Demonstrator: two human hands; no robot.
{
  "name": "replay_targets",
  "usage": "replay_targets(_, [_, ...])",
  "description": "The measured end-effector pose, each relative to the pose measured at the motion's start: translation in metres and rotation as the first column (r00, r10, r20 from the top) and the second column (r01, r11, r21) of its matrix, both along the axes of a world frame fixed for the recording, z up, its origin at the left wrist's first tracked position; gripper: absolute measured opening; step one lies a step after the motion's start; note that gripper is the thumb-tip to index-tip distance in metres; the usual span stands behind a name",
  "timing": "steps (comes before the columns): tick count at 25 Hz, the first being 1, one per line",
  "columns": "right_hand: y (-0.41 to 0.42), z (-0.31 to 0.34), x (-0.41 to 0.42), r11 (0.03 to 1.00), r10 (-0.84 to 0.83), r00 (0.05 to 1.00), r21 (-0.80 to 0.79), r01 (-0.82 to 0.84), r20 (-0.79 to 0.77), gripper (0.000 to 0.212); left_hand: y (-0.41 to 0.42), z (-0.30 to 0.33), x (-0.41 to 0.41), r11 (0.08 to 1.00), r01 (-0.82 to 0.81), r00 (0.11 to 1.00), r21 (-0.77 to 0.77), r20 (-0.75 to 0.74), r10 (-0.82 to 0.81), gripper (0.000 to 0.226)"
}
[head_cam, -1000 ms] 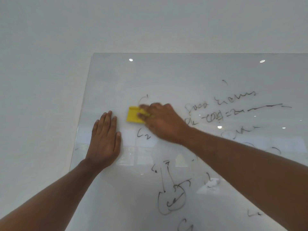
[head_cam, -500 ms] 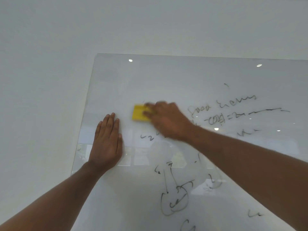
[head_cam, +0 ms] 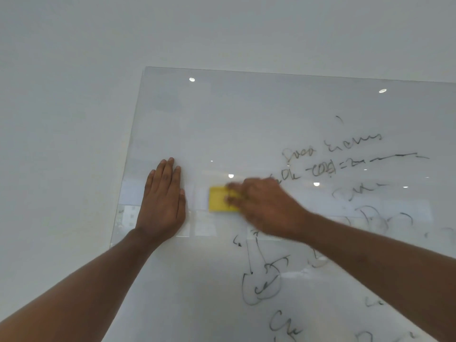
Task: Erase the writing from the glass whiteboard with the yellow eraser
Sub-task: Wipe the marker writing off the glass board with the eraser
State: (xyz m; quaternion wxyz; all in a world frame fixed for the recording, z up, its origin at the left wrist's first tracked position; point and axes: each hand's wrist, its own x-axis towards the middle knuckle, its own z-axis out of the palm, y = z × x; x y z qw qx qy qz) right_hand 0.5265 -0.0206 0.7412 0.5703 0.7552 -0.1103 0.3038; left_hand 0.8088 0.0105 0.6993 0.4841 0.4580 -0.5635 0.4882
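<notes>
On the whiteboard [head_cam: 246, 114], the eraser [head_cam: 218, 199] lies between both hands, writing [head_cam: 330, 154] apparently right.

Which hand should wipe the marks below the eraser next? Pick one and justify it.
Right. The right hand already grips the eraser, just above those marks. The left hand lies flat on the board, bracing.

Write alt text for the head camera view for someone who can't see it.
A right hand presses a yellow eraser against a glass whiteboard, with black writing remaining to its right and below. The left hand rests flat on the glass nearby.
</notes>
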Motion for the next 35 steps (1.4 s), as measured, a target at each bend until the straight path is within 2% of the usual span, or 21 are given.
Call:
replay_targets(2, [-0.005,0.041,-0.038,0.998,0.041,0.920,0.019,-0.052,0.389,0.046,0.000,0.000,0.000,1.000,-0.010,1.000,0.015,-0.003,0.010,0.058])
replay_targets(4, [-0.007,0.071,-0.067,0.987,-0.009,0.632,0.108,-0.119,0.775,0.049,0.000,0.001,-0.001,1.000,-0.014,1.000,0.028,-0.010,0.014,0.059])
replay_targets(5, [-0.006,0.069,-0.066,0.981,-0.048,0.548,0.143,-0.132,0.835,0.050,-0.001,0.000,-0.003,0.999,-0.012,1.000,0.031,-0.016,0.013,0.059])
replay_targets(6, [-0.005,0.055,-0.058,0.981,-0.046,0.570,0.144,-0.129,0.820,0.050,-0.001,0.001,-0.004,0.999,-0.010,1.000,0.036,-0.017,0.011,0.060])
replay_targets(7, [-0.005,0.030,-0.048,0.985,0.009,0.682,0.111,-0.132,0.732,0.049,-0.001,0.002,-0.008,0.999,-0.008,1.000,0.043,-0.010,0.009,0.060])
replay_targets(9, [-0.010,-0.037,-0.034,0.992,0.084,0.934,0.059,-0.111,0.347,0.047,-0.003,0.005,-0.019,0.999,-0.007,0.999,0.047,0.041,0.005,0.060])
replay_targets(11, [-0.011,-0.077,-0.040,0.999,0.031,0.999,0.040,-0.032,0.023,0.043,-0.006,0.008,-0.035,0.999,0.007,0.995,0.041,0.096,-0.011,0.059])
replay_targets(12, [-0.011,-0.071,-0.052,1.000,0.006,0.999,0.022,-0.005,-0.035,0.040,-0.008,0.010,-0.043,0.999,0.012,0.994,0.041,0.109,-0.016,0.059])
replay_targets(13, [-0.014,-0.051,-0.064,1.000,-0.015,1.000,-0.003,0.015,0.013,0.039,-0.009,0.013,-0.049,0.999,0.010,0.994,0.042,0.109,-0.014,0.059])
replay_targets(15, [-0.018,0.005,-0.091,1.000,-0.003,0.917,-0.006,0.006,0.399,0.043,-0.012,0.018,-0.058,0.999,-0.002,0.996,0.044,0.094,-0.003,0.060])
replay_targets(17, [-0.020,0.055,-0.125,0.995,-0.072,0.663,0.096,0.001,0.745,0.047,-0.015,0.021,-0.064,0.999,-0.018,0.997,0.044,0.075,0.015,0.060])
replay_targets(19, [-0.022,0.073,-0.137,0.983,-0.120,0.511,0.174,-0.060,0.851,0.050,-0.018,0.025,-0.068,0.999,-0.033,0.997,0.038,0.074,0.030,0.061])
replay_targets(20, [-0.021,0.067,-0.134,0.982,-0.124,0.519,0.179,-0.057,0.846,0.051,-0.019,0.027,-0.070,0.999,-0.038,0.997,0.038,0.074,0.035,0.061])
replay_targets(22, [-0.019,0.029,-0.122,0.992,-0.050,0.689,0.117,-0.050,0.723,0.051,-0.020,0.034,-0.078,0.998,-0.044,0.996,0.044,0.078,0.040,0.062])
replay_targets(25, [-0.027,-0.048,-0.122,0.997,0.019,0.970,0.070,-0.037,0.243,0.045,-0.022,0.046,-0.098,0.998,-0.050,0.992,0.041,0.117,0.045,0.064])
replay_targets(27, [-0.031,-0.039,-0.154,0.999,-0.018,0.993,0.035,0.014,0.116,0.043,-0.025,0.054,-0.114,0.998,-0.044,0.992,0.041,0.120,0.039,0.065])
replay_targets(28, [-0.035,-0.019,-0.172,0.999,-0.031,0.975,0.022,0.026,0.218,0.044,-0.027,0.056,-0.118,0.999,-0.038,0.994,0.038,0.104,0.034,0.066])
replay_targets(30, [-0.041,0.022,-0.214,0.997,-0.060,0.773,0.070,0.021,0.632,0.049,-0.030,0.059,-0.126,0.999,-0.026,0.997,0.022,0.068,0.025,0.066])
replay_targets(33, [-0.046,0.059,-0.261,0.976,-0.157,0.248,0.189,-0.112,0.956,0.050,-0.033,0.058,-0.132,0.999,-0.035,0.998,-0.001,0.054,0.035,0.067])
replay_targets(34, [-0.043,0.063,-0.256,0.970,-0.182,0.171,0.206,-0.132,0.968,0.049,-0.034,0.057,-0.133,0.999,-0.039,0.998,-0.009,0.053,0.040,0.067])
replay_targets(35, [-0.039,0.062,-0.242,0.971,-0.186,0.204,0.212,-0.113,0.961,0.049,-0.034,0.057,-0.131,0.999,-0.046,0.998,-0.013,0.052,0.046,0.067])
